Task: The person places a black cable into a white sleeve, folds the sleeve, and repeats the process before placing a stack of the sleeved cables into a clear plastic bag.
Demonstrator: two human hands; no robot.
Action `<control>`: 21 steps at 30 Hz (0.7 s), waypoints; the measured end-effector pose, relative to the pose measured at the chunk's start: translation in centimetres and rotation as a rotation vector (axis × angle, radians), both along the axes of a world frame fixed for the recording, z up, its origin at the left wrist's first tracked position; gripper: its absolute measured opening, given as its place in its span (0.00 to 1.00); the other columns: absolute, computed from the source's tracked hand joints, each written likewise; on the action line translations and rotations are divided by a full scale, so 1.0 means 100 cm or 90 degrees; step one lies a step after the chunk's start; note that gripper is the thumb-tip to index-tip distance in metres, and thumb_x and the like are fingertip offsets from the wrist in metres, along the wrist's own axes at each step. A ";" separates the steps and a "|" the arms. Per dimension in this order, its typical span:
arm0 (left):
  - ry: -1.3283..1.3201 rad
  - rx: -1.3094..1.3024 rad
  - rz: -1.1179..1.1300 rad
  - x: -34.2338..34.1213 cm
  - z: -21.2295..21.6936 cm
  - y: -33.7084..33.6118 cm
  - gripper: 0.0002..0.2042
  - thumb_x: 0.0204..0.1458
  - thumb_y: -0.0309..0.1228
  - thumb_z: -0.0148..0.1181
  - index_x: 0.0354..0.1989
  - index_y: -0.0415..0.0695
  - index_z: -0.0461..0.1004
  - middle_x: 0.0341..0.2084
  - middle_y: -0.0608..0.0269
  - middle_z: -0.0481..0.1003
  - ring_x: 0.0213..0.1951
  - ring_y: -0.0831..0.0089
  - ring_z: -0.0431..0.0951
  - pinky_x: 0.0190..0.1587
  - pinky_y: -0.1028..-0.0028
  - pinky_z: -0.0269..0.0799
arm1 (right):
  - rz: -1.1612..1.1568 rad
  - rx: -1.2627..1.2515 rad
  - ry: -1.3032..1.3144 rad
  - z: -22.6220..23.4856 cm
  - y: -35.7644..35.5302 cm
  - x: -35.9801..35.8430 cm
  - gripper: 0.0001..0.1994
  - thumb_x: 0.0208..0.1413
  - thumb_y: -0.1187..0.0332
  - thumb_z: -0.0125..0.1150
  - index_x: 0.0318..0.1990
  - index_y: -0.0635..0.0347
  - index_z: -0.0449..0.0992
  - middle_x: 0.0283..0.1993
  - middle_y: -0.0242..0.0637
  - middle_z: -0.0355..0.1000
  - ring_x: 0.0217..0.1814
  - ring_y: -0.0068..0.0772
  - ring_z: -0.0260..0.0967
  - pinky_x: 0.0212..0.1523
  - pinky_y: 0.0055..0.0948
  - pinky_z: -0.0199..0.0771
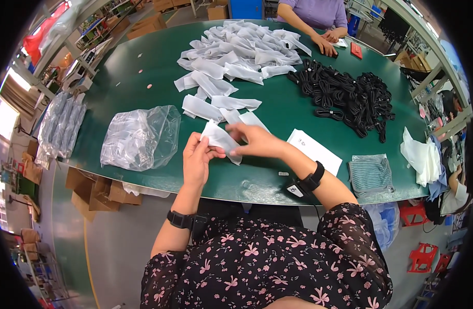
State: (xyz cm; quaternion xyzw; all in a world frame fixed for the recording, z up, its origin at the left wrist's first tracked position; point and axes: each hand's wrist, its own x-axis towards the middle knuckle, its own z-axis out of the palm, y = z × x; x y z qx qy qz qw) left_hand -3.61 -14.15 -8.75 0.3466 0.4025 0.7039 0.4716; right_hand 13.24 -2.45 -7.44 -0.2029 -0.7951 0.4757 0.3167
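My left hand (197,157) pinches a white translucent pouch (220,138) between thumb and fingers, above the near middle of the table. At the pouch's right end is my right hand (259,141), thumb against the lower edge and fingers curled by the upper edge. Those fingers are slightly blurred. What the pouch contains cannot be made out. Just beyond lie loose pouches (236,103), and farther back a big heap of the same pouches (241,46). A white sheet or flat bag (316,153) lies right of my right forearm. Both wrists wear black bands.
Coiled black cables (344,92) are piled at right. A clear plastic bag of pouches (136,139) lies left, with wrapped bundles (63,123) at the edge. A striped packet (370,175) sits near right. Across the green table (123,67), a person (319,20) handles something small beside a red object (356,50).
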 end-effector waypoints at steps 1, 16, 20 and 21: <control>-0.043 0.002 0.001 -0.002 -0.002 -0.001 0.08 0.65 0.31 0.46 0.34 0.41 0.65 0.34 0.58 0.74 0.28 0.71 0.78 0.31 0.73 0.77 | 0.054 0.020 -0.137 -0.009 0.003 0.002 0.14 0.47 0.64 0.64 0.37 0.65 0.77 0.38 0.44 0.74 0.42 0.40 0.73 0.44 0.36 0.72; 1.106 0.124 0.051 0.008 -0.017 -0.020 0.19 0.45 0.28 0.66 0.48 0.41 0.73 0.43 0.55 0.70 0.48 0.57 0.72 0.52 0.56 0.68 | -0.186 0.387 -0.311 -0.020 0.001 -0.007 0.14 0.44 0.63 0.64 0.30 0.66 0.75 0.34 0.50 0.73 0.36 0.51 0.74 0.35 0.42 0.75; 0.987 -0.004 -0.085 0.010 -0.018 -0.023 0.19 0.45 0.27 0.66 0.48 0.44 0.74 0.40 0.57 0.70 0.42 0.58 0.72 0.47 0.61 0.68 | -0.190 0.462 -0.449 -0.029 0.012 -0.011 0.12 0.45 0.65 0.64 0.31 0.67 0.74 0.34 0.48 0.73 0.34 0.48 0.74 0.33 0.39 0.75; 0.988 -0.002 -0.078 0.009 -0.018 -0.025 0.19 0.45 0.27 0.66 0.48 0.44 0.74 0.40 0.57 0.70 0.42 0.58 0.72 0.47 0.61 0.68 | -0.185 0.429 -0.477 -0.028 0.012 -0.012 0.12 0.45 0.66 0.65 0.32 0.67 0.75 0.35 0.47 0.74 0.34 0.45 0.74 0.33 0.37 0.75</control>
